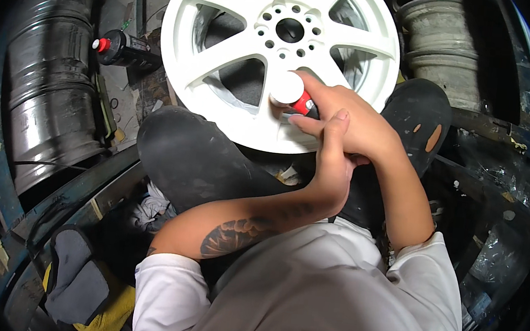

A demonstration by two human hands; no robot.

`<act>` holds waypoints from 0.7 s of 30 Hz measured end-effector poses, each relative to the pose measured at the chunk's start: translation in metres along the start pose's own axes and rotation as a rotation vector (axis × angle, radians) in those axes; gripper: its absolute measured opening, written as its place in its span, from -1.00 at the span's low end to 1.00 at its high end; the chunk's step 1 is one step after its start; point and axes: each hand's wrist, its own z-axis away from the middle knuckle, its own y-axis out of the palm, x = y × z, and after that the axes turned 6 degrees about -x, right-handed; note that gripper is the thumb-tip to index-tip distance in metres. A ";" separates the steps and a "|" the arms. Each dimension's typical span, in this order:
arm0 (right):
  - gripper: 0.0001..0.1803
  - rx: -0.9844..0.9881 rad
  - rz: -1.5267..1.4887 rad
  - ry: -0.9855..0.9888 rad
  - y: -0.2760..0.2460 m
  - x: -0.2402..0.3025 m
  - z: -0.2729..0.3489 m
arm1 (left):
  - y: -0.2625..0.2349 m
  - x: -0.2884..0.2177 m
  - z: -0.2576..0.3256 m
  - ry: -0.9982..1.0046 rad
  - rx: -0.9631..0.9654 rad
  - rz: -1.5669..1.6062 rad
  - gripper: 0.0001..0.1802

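A white multi-spoke wheel rim (231, 54) lies face up before me, its near edge by my knees. My right hand (353, 113) is closed around a small red-and-black hand tool (304, 103) with a round white pad-like head. That head is over the lower spoke, near the rim's front edge; whether it touches cannot be told. My left hand (333, 153) crosses over and clasps my right hand near the wrist, thumb up along it and fingers partly hidden beneath.
Bare metal wheel barrels (55, 88) lie at left, and more grey ones (442, 52) at far right. A black bottle with a red-and-white cap (123, 48) lies left of the rim. A grey-and-yellow cloth (78, 281) hangs lower left, beside a metal frame (78, 182).
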 end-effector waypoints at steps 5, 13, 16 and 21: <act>-0.23 0.008 0.020 0.015 0.002 0.000 -0.001 | -0.009 0.005 -0.006 0.007 0.009 0.022 -0.12; -0.24 -0.135 0.020 0.073 -0.001 -0.003 0.013 | 0.003 -0.001 0.000 -0.063 0.085 -0.056 -0.09; -0.25 -0.077 -0.082 0.054 0.002 -0.006 0.012 | 0.003 0.004 0.004 -0.082 -0.025 -0.026 -0.08; -0.28 -0.106 -0.090 -0.026 0.016 -0.011 -0.003 | 0.000 0.000 0.000 0.022 -0.062 -0.030 -0.09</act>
